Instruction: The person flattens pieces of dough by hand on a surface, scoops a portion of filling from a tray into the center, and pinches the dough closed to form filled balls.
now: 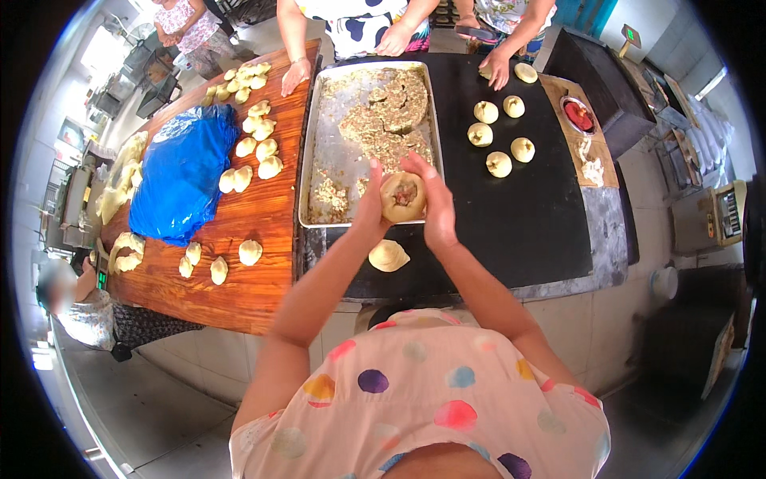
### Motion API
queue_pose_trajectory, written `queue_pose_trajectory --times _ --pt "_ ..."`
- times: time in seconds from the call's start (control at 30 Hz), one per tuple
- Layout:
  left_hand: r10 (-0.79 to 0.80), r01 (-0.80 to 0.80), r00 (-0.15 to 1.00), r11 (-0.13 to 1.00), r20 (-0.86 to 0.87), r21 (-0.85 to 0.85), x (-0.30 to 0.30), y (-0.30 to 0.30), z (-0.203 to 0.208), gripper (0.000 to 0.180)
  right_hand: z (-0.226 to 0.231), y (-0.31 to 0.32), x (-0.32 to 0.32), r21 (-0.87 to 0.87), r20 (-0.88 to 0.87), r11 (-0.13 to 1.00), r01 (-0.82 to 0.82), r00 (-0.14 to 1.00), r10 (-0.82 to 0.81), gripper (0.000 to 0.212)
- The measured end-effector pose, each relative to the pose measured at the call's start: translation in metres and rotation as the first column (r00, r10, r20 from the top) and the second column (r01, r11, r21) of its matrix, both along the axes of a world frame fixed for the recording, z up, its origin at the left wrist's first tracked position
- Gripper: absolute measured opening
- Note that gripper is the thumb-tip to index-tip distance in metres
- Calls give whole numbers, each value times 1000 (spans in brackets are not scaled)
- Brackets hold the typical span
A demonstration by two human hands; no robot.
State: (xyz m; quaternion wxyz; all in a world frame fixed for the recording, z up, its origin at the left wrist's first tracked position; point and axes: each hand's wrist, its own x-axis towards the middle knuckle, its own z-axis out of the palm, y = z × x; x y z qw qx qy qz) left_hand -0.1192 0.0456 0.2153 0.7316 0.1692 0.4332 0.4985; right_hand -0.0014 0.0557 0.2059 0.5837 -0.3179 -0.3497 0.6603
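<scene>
Blue bag (183, 176): on the wooden table (275, 215), dough pieces (270, 168) beside it.
Metal tray (327, 128): holds crumbly filling (403, 108).
Left hand (371, 199): fingers curved against the filled dough's left side.
Filled dough (404, 209): cupped between both hands, over the tray's near edge, top open.
Right hand (438, 207): fingers curved against its right side.
Black surface (527, 223): bears round buns (499, 164).

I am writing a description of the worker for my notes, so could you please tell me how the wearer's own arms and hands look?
Both the left hand and right hand are bare, without gloves; no watch or bracelet shows. The forearms are uncovered. The short-sleeved top is pale pink with large multicoloured dots. Any rings are too small to tell.
</scene>
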Motion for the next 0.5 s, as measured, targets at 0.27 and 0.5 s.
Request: queue_pose_trajectory --times 0.27,0.5 --pt "249 -255 951 967 185 9 22 5 -4 58 2 9 4 -97 158 983 157 977 -140 63" --pt "260 -55 806 927 -531 370 41 -10 -28 39 -16 -10 -19 156 341 911 383 844 -413 41"
